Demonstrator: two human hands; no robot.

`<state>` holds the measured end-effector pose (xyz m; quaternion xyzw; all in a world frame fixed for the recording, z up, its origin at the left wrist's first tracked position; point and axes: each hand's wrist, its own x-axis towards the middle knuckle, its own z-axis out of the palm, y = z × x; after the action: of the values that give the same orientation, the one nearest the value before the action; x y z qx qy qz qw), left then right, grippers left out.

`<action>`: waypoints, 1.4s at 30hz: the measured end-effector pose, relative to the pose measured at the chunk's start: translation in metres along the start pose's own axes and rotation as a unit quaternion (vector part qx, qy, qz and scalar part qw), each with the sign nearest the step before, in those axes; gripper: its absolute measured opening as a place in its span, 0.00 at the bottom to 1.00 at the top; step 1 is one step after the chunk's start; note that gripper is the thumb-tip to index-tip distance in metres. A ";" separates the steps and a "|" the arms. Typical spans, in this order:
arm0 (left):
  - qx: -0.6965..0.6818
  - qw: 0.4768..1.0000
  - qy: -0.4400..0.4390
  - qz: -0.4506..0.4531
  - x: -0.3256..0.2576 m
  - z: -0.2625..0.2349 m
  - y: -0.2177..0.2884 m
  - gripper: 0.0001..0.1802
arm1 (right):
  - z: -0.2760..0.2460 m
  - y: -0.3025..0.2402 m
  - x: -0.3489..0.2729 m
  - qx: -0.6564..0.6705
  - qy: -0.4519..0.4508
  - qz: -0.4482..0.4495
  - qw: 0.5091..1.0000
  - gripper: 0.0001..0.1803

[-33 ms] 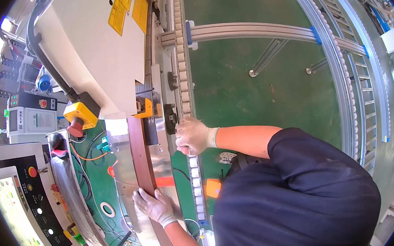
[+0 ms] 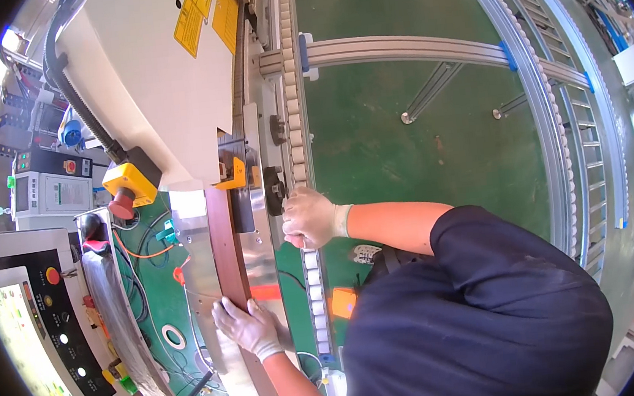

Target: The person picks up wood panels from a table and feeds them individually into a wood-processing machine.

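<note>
My left hand (image 2: 249, 328), in a thin whitish glove, lies across a long narrow brown board (image 2: 229, 252). Its fingers stretch out over the board's left side, and the thumb points forward on the right. The board's far end runs under the cream machine housing (image 2: 146, 85). My right hand (image 2: 310, 218), gloved too, is closed at the rail of white rollers (image 2: 313, 275), just beside a black knob (image 2: 276, 190). Its curled fingers hide whatever they may hold. A pinkish fingertip shows below them. The board rests on a shiny metal bed (image 2: 202, 278).
A yellow box with a red stop button (image 2: 122, 204) hangs from the housing. At left stands a control panel with a lit screen (image 2: 29, 340). Cables and a tape ring (image 2: 172, 337) lie on the green floor. An aluminium crossbar (image 2: 401, 45) joins roller tracks at right.
My left hand has shifted slightly forward, toward the housing. My right hand stays in the same place at the roller rail.
</note>
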<state>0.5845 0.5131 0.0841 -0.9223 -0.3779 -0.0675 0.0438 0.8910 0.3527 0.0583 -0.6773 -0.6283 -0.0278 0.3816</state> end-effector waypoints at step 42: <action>-0.098 0.984 -0.025 -0.147 -0.329 -0.042 -0.041 0.40 | 0.027 -0.035 0.010 -0.031 0.007 -0.068 0.997 0.08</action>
<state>0.3196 0.3090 0.0745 -0.8580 -0.5019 -0.0867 -0.0668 0.8502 0.3729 0.0613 -0.6443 -0.6691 -0.0775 0.3623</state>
